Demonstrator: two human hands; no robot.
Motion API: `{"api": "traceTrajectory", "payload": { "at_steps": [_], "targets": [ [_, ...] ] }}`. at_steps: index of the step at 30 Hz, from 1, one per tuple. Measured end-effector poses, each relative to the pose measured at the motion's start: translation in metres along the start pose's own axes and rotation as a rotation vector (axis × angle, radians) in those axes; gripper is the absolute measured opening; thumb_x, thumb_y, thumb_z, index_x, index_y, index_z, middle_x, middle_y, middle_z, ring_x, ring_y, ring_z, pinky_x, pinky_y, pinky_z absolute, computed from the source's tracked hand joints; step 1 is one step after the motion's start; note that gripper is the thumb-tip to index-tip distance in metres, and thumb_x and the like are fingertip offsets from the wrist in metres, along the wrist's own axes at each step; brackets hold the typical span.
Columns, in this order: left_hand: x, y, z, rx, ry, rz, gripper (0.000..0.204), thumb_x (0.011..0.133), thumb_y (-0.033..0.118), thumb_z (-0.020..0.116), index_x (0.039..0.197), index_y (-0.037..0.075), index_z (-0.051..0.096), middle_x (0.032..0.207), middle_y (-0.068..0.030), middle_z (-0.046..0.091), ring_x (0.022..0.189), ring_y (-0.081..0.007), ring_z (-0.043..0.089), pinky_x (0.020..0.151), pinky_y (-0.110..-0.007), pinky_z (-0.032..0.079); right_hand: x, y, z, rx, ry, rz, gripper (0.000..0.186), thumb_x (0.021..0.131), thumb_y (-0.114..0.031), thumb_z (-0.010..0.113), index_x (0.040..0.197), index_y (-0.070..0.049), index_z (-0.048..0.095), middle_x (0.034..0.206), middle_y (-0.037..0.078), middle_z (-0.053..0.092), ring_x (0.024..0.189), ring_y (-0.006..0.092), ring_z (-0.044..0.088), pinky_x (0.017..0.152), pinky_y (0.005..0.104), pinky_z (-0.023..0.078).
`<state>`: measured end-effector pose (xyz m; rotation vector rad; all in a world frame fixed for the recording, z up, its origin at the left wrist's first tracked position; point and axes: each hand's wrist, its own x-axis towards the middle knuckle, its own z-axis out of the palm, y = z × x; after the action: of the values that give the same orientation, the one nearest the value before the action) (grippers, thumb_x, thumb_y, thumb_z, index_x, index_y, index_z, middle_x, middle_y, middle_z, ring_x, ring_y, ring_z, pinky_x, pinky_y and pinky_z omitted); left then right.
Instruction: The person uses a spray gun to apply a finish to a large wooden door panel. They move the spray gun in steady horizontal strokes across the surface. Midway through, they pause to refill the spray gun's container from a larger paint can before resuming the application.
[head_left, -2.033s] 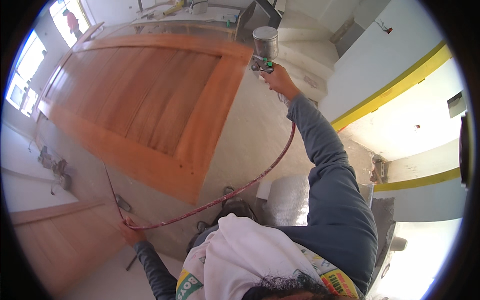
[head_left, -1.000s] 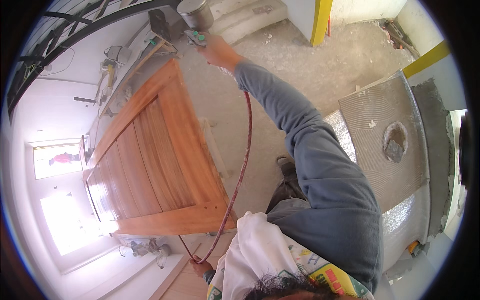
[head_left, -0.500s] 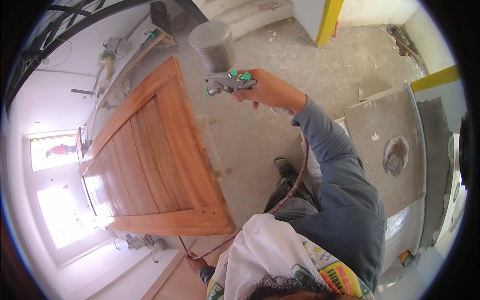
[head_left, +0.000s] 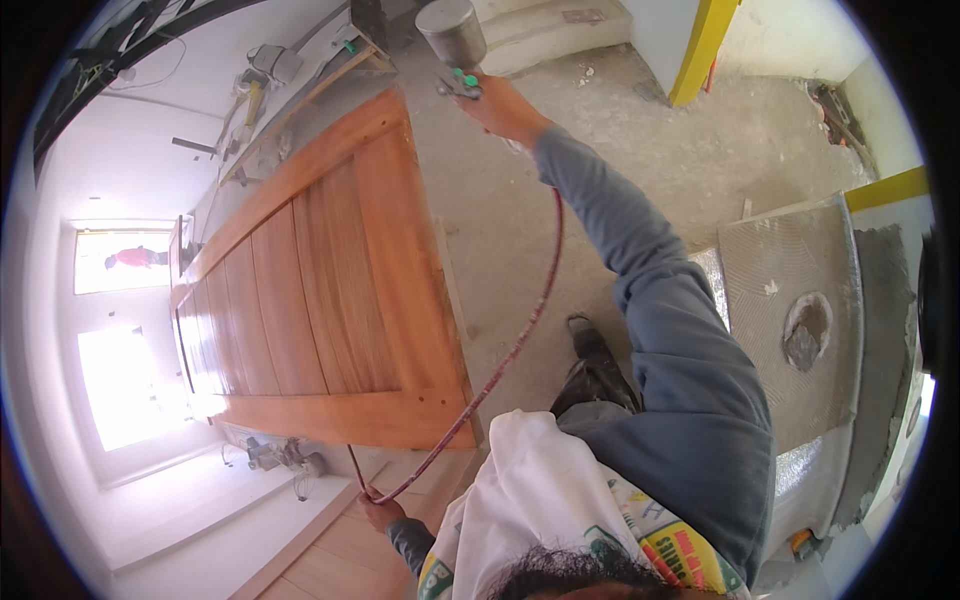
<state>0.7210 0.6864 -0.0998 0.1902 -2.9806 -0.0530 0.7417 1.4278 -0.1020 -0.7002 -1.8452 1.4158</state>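
Note:
My right hand (head_left: 502,108) grips a spray gun (head_left: 459,84) with green knobs and a metal cup (head_left: 452,32) on top, held out past the far right corner of a wooden door panel (head_left: 330,280). The door lies raised, its planks reddish brown and glossy toward the left. From below my right hand a red hose (head_left: 522,345) hangs in a long curve over the door's near right corner. Down at the door's near edge, my left hand (head_left: 378,508) is closed around that hose.
Tools lie along a wooden-edged bench (head_left: 305,100) at the far left. On the right stands a textured board (head_left: 765,300) with a round hole. A yellow-edged wall (head_left: 705,50) and a concrete step (head_left: 555,35) are at the back. Light wooden boards (head_left: 335,540) lie near left.
My right hand has carried the spray gun farther away and slightly left in the view. The hose now swings across the door's near corner. My left hand keeps its hold.

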Motion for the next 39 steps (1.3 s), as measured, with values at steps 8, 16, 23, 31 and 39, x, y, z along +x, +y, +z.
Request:
{"api": "traceTrajectory", "payload": {
  "at_steps": [8, 16, 23, 31, 39],
  "targets": [
    [0.007, -0.08, 0.034, -0.099, 0.074, 0.151, 0.043, 0.1, 0.046, 0.046, 0.106, 0.007, 0.061, 0.096, -0.0211, 0.067, 0.091, -0.0437, 0.063, 0.075, -0.053, 0.047, -0.218, -0.088, -0.025, -0.014, -0.387, 0.172, 0.028, 0.09, -0.023, 0.068, 0.112, -0.006, 0.065, 0.074, 0.0, 0.06, 0.057, 0.0077, 0.05, 0.047, 0.025, 0.043],
    [-0.003, -0.173, 0.058, -0.166, -0.066, 0.101, 0.044, 0.099, 0.05, 0.043, 0.105, 0.01, 0.061, 0.099, -0.0188, 0.068, 0.093, -0.0413, 0.064, 0.076, -0.053, 0.049, -0.451, -0.181, 0.007, -0.157, -0.594, 0.345, 0.035, 0.09, -0.023, 0.069, 0.118, -0.004, 0.063, 0.079, 0.002, 0.067, 0.056, 0.0062, 0.053, 0.047, 0.0225, 0.042],
    [-0.007, -0.265, 0.079, -0.148, -0.287, 0.058, 0.039, 0.097, 0.051, 0.048, 0.107, 0.013, 0.056, 0.101, -0.0165, 0.069, 0.097, -0.0414, 0.064, 0.079, -0.052, 0.049, -0.536, -0.263, 0.083, -0.236, -0.844, 0.339, 0.047, 0.086, -0.013, 0.073, 0.13, -0.004, 0.059, 0.086, 0.001, 0.071, 0.067, 0.0077, 0.061, 0.053, 0.0236, 0.05],
    [0.057, -0.388, 0.09, -0.65, 0.203, -0.109, 0.038, 0.099, 0.041, 0.052, 0.095, 0.004, 0.06, 0.083, -0.0217, 0.066, 0.081, -0.0406, 0.066, 0.069, -0.046, 0.05, -0.527, -0.32, 0.263, -0.273, -0.995, 0.012, 0.051, 0.089, -0.017, 0.07, 0.136, -0.009, 0.056, 0.081, 0.002, 0.063, 0.061, 0.0102, 0.057, 0.059, 0.0262, 0.051],
    [0.262, -0.452, -0.004, -0.979, 0.655, -0.087, 0.032, 0.103, 0.031, 0.05, 0.096, 0.0, 0.058, 0.085, -0.0116, 0.063, 0.082, -0.0223, 0.06, 0.077, -0.035, 0.048, -0.491, -0.342, 0.483, -0.163, -1.329, -0.347, 0.05, 0.088, -0.019, 0.071, 0.135, -0.015, 0.057, 0.081, 0.012, 0.064, 0.065, 0.0268, 0.061, 0.066, 0.0357, 0.049]
  ]
}}
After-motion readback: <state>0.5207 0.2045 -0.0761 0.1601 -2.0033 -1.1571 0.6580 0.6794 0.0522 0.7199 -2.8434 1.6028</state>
